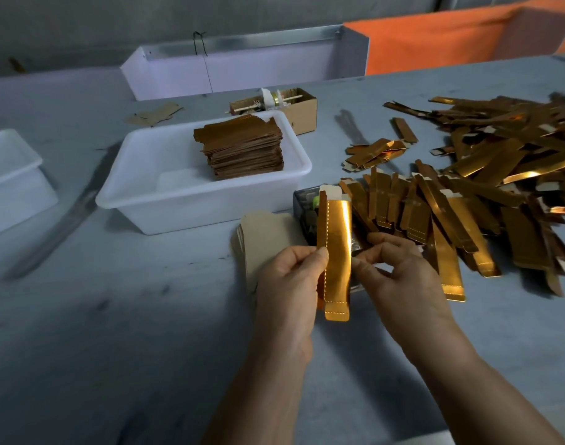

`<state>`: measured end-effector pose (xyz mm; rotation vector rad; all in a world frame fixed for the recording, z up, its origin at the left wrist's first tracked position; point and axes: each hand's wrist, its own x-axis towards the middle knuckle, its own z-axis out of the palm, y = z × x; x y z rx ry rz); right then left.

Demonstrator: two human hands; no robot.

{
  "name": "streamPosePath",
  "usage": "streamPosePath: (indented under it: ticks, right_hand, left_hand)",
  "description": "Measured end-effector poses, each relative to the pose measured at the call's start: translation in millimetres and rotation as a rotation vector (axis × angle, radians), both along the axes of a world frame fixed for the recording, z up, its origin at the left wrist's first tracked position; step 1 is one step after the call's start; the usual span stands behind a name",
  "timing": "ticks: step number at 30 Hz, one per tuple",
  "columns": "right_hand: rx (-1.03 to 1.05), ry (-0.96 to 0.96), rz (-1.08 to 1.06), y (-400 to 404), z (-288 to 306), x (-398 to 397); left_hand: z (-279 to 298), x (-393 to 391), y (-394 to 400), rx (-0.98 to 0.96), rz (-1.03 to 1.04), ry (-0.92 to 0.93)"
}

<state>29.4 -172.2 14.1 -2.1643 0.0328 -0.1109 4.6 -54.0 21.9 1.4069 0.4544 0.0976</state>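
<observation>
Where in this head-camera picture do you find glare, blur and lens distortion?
Head view: glare streaks the gold carton blank pinched between left hand and right hand, and the loose pile; head view: the pile's far right edge is smeared; head view: the far edge of the table bows, wide-angle distortion, and the lower left darkens.

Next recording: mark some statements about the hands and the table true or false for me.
1. The left hand and the right hand both pinch one gold carton. True.
2. The white tub is empty. False: a stack of flat blanks sits in it.
3. A loose pile of gold cartons lies on the table to the right. True.
4. The cardboard box stands nearer the person than the white tub. False: it stands behind it.
</observation>
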Motion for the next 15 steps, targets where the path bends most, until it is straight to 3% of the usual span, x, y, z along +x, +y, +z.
streamPosePath:
  ticks: [11, 13, 15]
  right_hand:
    - [0.115, -0.094, 0.010, 4.8, -13.7, -10.8]
    - [-0.011, -0.145, 0.023, 5.3, -10.0, -11.1]
    - [-0.319, -0.310, 0.010, 7.6, -3.5, -9.7]
  left_hand:
    - [4.5, 2.4, -2.7, 0.202, -0.045, -0.034]
    - [4.4, 2.9, -2.5, 0.216, -0.038, -0.031]
    - [3.4, 3.2, -2.4, 0.234, -0.035, -0.030]
